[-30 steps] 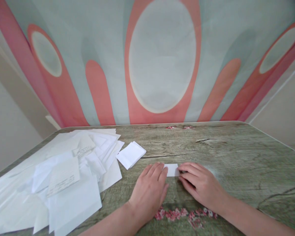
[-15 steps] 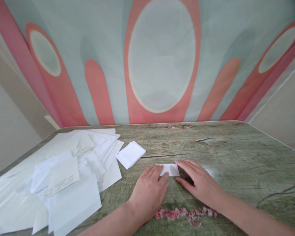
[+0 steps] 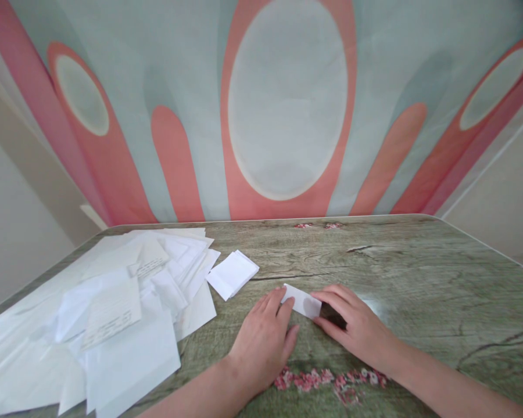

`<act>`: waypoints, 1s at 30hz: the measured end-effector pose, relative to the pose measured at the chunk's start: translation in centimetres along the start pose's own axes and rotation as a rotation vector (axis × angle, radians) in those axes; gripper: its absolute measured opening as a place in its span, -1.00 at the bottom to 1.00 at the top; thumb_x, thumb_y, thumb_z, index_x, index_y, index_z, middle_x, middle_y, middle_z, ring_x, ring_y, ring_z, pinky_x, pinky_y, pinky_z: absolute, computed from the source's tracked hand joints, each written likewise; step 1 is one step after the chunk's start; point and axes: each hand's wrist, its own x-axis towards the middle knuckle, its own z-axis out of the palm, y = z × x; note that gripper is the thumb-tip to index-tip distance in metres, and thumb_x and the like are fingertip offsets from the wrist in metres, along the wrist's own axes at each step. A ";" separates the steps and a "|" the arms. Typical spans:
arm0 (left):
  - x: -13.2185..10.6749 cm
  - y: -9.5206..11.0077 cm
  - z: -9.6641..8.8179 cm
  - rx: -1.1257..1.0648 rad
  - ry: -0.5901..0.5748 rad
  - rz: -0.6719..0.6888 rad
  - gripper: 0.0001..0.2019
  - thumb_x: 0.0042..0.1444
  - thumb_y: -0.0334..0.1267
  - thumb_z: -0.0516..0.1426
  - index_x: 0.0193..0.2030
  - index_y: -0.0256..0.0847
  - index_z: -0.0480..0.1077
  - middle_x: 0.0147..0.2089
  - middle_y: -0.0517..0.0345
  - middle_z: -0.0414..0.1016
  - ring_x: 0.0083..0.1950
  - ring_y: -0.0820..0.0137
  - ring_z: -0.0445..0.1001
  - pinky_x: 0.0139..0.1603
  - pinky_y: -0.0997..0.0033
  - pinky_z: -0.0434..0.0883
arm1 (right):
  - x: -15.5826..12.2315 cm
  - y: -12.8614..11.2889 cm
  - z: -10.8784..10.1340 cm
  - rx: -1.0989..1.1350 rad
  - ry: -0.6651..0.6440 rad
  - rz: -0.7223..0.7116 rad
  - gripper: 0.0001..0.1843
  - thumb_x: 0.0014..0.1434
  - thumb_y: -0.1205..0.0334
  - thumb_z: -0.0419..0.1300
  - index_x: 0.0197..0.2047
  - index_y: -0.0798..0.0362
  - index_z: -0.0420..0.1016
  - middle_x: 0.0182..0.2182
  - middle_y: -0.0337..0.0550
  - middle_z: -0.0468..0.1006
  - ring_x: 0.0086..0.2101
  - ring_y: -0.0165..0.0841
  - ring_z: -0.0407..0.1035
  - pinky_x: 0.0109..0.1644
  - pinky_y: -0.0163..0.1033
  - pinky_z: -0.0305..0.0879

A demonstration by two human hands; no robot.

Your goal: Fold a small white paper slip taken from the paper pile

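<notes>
A small folded strip of white paper (image 3: 301,301) lies slanted between my hands above the tabletop's pink flower print, its left end farther from me than its right. My left hand (image 3: 265,339) rests at the strip's left end, fingertips touching it and the thumb apart from it. At the right end, my right hand (image 3: 357,325) has the strip between its thumb and fingers. Close by on the left is a small stack of folded white paper (image 3: 233,274), which neither hand touches.
A large, loose pile of white papers (image 3: 131,360) covers the table's left side, a few with printed lines. The wood-patterned table (image 3: 440,278) runs back to a wall hanging (image 3: 287,98) with coral and grey-green shapes.
The paper strip has turned from level to slanted, its right end coming nearer to me. My left fingers have shifted slightly on its left end; my right hand has moved very little.
</notes>
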 end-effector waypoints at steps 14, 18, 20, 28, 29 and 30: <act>0.2 -0.3 0.0 -0.313 0.139 -0.011 -0.39 0.08 -0.45 0.09 0.25 -0.13 -0.05 0.29 -0.08 0.04 0.29 0.20 0.12 0.22 0.09 0.26 | -0.4 -0.3 0.3 0.021 0.071 -0.059 -0.69 0.21 0.33 0.09 0.04 0.00 0.32 -0.18 -0.07 0.41 -0.18 -0.24 0.35 -0.12 -0.11 0.37; 0.2 -0.3 -0.1 -0.349 0.159 0.002 -0.39 0.06 -0.50 0.09 0.23 -0.12 -0.03 0.24 -0.02 0.12 0.25 0.26 0.17 0.20 0.16 0.28 | -0.3 -0.4 0.4 0.012 0.093 -0.114 -0.73 0.23 0.36 0.07 0.00 0.01 0.34 -0.24 -0.08 0.45 -0.21 -0.24 0.35 -0.14 -0.10 0.36; 0.2 -0.3 -0.1 -0.353 0.156 -0.006 -0.40 0.05 -0.52 0.09 0.21 -0.12 0.00 0.18 0.01 0.17 0.19 0.29 0.24 0.15 0.21 0.33 | -0.3 -0.6 0.3 0.001 0.100 -0.159 -0.74 0.22 0.39 0.06 -0.02 0.02 0.36 -0.28 -0.09 0.46 -0.24 -0.25 0.36 -0.14 -0.10 0.36; 0.2 -0.8 -0.1 -0.358 0.065 0.057 -0.80 0.05 -0.57 0.01 -0.30 -0.18 0.30 -0.13 0.13 0.35 -0.15 0.37 0.41 -0.09 0.40 0.40 | -0.2 -1.8 -0.1 -0.056 0.040 -0.374 -0.76 0.20 0.47 0.06 -0.14 0.02 0.44 -0.34 -0.16 0.49 -0.31 -0.33 0.36 -0.03 -0.03 0.29; 0.2 -0.9 -0.1 -0.363 0.064 0.051 -0.79 0.04 -0.58 0.01 -0.31 -0.19 0.29 -0.14 0.12 0.36 -0.15 0.38 0.42 -0.10 0.41 0.40 | -0.1 -1.8 -0.1 -0.054 0.032 -0.373 -0.77 0.19 0.46 0.07 -0.14 0.02 0.44 -0.33 -0.15 0.49 -0.30 -0.32 0.36 -0.03 -0.02 0.28; 0.2 -0.9 -0.1 -0.367 0.062 0.044 -0.79 0.04 -0.59 0.00 -0.31 -0.19 0.28 -0.16 0.12 0.37 -0.16 0.37 0.42 -0.10 0.42 0.40 | 0.0 -1.8 -0.2 -0.051 0.027 -0.362 -0.77 0.17 0.45 0.09 -0.14 0.03 0.44 -0.31 -0.14 0.48 -0.28 -0.31 0.36 -0.03 -0.01 0.28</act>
